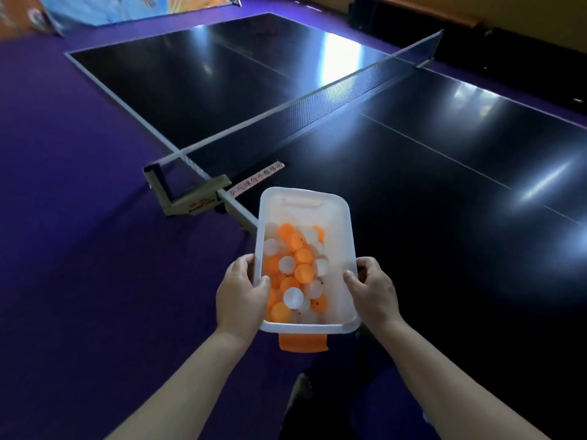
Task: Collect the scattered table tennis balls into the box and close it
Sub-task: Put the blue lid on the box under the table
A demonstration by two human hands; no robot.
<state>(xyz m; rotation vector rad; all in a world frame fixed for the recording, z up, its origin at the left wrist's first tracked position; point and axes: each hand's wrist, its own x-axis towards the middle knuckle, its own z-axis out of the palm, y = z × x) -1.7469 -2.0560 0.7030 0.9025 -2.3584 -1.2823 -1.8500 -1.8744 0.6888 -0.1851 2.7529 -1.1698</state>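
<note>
There is a pale strip stuck on the table just beside the net clamp, with red handwritten Chinese characters too blurred to read. The clamp's arm carries a small red-orange logo, illegible. The box shows a faint raised mark on its far end, with no letters to make out. The banner at the back shows only colours.

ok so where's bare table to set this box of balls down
The table right of the box, bordered by the net, is bare. The half beyond the net is bare too. Crowded only at the net clamp, just left of the box.
</note>
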